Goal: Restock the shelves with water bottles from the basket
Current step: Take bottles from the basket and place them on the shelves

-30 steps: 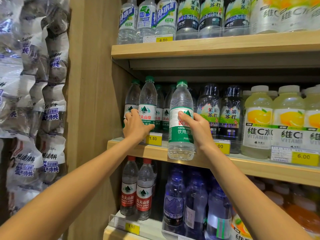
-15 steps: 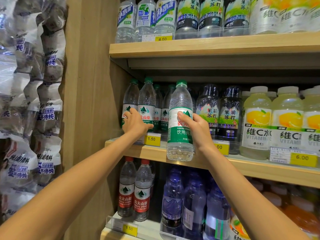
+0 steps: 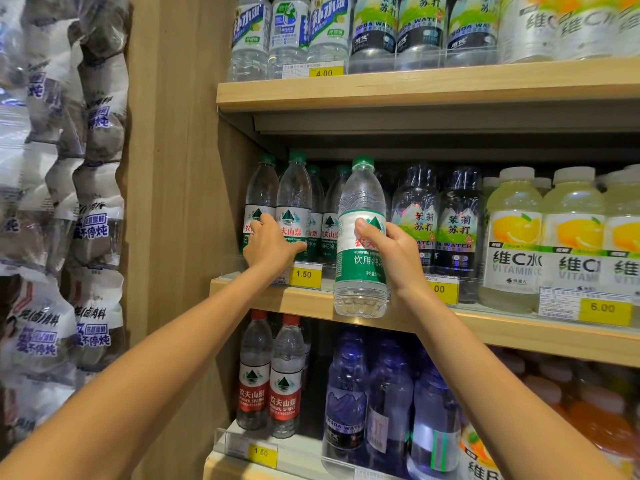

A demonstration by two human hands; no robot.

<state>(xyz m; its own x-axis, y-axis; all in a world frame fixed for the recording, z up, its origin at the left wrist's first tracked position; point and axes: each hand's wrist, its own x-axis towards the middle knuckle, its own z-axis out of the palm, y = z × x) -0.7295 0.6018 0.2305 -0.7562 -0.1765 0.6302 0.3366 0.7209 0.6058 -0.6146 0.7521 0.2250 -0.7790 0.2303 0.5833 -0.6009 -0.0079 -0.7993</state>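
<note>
Wooden shelf [image 3: 304, 301]; clear green-labelled, green-capped bottle [image 3: 360, 271]

Both forearms bare, reaching up and forward. Left hand [image 3: 273, 244] against shelved bottles [image 3: 294, 202], thumb splayed right; grip unclear. Right hand [image 3: 391, 258] wraps water bottle [image 3: 360, 275], thumb across the label.

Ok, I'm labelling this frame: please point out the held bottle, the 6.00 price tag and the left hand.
held bottle [image 3: 362, 268]: head view, on its green label.
6.00 price tag [image 3: 604, 310]: head view, on the yellow part.
left hand [image 3: 270, 244]: head view, on the back of the hand.
</note>
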